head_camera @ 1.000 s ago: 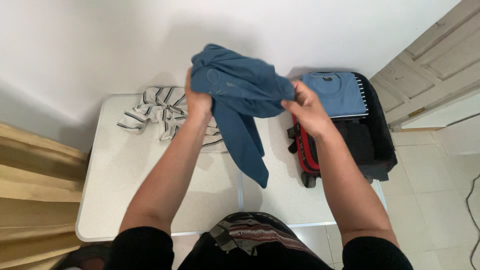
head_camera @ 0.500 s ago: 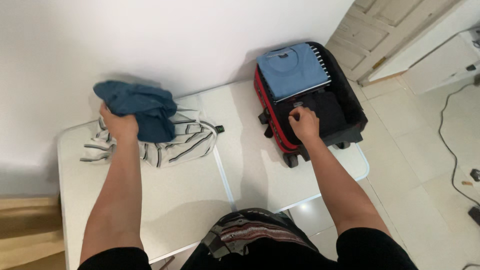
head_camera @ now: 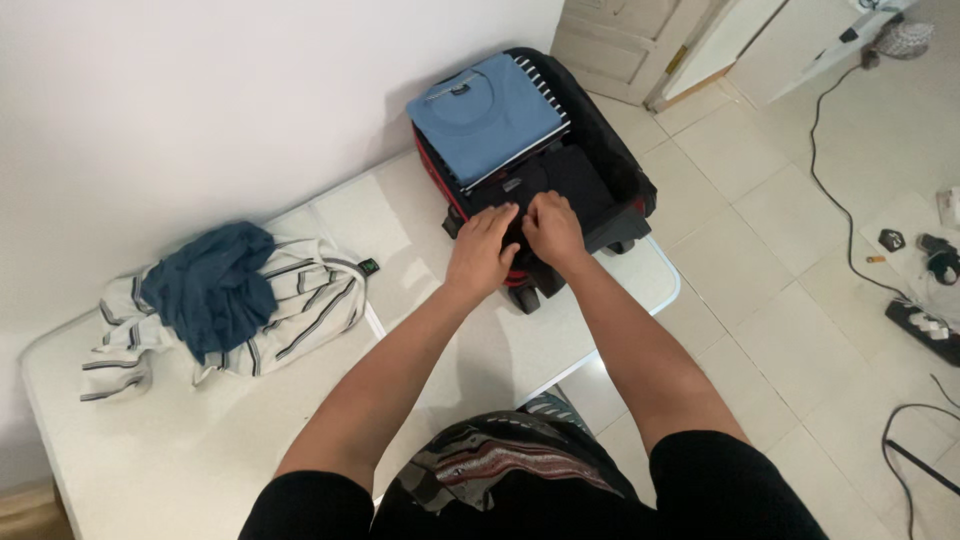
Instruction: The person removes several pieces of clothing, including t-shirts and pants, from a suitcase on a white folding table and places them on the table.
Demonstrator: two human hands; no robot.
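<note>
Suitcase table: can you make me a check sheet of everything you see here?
Surface: white table, against a white wall.
Job's things: open black suitcase on the table's far end; folded blue shirt and dark clothes inside.
Clutter: blue garment heaped on a striped garment.
Grippers: left hand and right hand side by side on the dark clothes at the suitcase's near edge.
Cables: black cables and a power strip on the tiled floor.
Surroundings: pale door, small items on the floor at right.
</note>
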